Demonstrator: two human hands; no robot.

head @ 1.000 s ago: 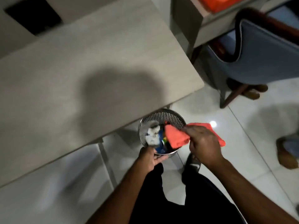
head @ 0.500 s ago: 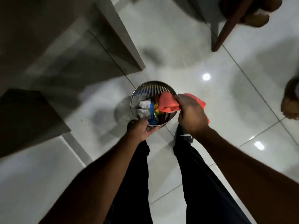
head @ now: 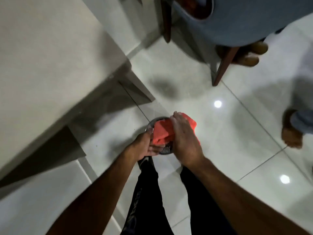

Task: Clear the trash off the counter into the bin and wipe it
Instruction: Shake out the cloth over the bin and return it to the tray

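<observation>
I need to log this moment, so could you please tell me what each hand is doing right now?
Left hand: closed on the rim of the metal bin.
Right hand: closed on the orange cloth, over the bin.

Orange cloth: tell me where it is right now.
In the head view the orange cloth sits low at centre, bunched over the mouth of the metal bin on the floor, between the left hand and the right hand.
</observation>
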